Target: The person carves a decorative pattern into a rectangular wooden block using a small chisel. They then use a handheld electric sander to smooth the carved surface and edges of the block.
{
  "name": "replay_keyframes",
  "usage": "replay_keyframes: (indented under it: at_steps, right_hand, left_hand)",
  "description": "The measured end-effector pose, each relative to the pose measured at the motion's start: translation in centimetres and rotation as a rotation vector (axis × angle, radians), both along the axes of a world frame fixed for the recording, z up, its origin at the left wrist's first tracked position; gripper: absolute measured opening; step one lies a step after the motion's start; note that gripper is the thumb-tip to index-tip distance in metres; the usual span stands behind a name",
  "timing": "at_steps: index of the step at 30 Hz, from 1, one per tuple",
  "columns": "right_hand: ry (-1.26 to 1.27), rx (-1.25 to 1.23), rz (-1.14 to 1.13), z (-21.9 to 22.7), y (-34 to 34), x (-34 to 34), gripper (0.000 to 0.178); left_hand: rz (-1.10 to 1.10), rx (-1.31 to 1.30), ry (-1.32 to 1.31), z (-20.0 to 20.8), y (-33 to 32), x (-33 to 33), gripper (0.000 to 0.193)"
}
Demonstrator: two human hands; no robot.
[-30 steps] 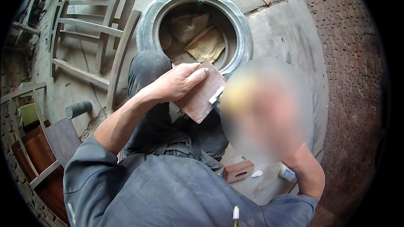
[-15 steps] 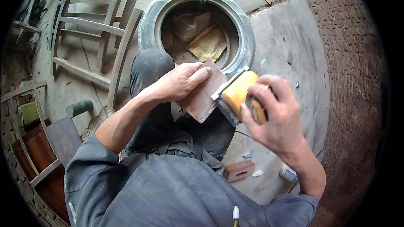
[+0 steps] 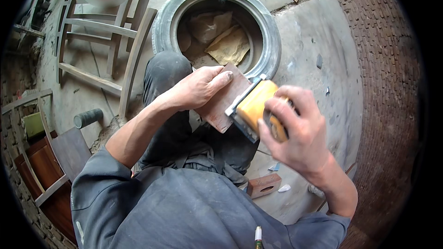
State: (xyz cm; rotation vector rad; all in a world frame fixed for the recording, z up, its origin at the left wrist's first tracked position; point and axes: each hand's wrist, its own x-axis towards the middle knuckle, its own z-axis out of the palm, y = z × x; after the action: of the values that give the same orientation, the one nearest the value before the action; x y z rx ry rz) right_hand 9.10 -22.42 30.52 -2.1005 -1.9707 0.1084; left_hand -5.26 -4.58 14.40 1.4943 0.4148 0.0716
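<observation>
My left hand [image 3: 201, 88] grips a flat reddish-brown wooden board [image 3: 224, 100] by its upper left side, thumb on its face, above my bent knee. Dusty patches mark the board's surface. Wrapped around a yellow electric sander [image 3: 257, 104] is my right hand [image 3: 295, 127]. The sander is tilted, and its dark base lies over the board's right edge; whether the pad presses on the board cannot be made out.
A grey-coated tyre [image 3: 272, 37] lies ahead, with crumpled yellowish paper [image 3: 229, 46] inside. Wooden chair frames [image 3: 134, 60] stand at left, near a dark cylinder [image 3: 88, 118]. A red brick [image 3: 264, 185] with a hole rests on the floor at right.
The sander and my right hand have shifted slightly left, covering more of the board. My left hand and the board stay nearly in place.
</observation>
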Motion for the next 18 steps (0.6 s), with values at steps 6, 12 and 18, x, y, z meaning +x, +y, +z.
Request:
replay_keyframes:
  at_steps: [6, 12, 18]
  right_hand:
    - [-0.009, -0.046, 0.040, 0.2, -0.5, 1.0, 0.037]
    - [-0.023, 0.022, -0.007, -0.1, 0.1, 0.4, 0.035]
    - [-0.022, 0.016, 0.018, -0.1, -0.5, -0.2, 0.034]
  left_hand:
    - [0.006, -0.037, -0.025, -0.2, -0.2, 0.1, 0.044]
    - [0.012, -0.033, -0.006, -0.3, -0.2, 0.0, 0.043]
    - [0.025, -0.024, -0.011, -0.3, -0.3, 0.0, 0.043]
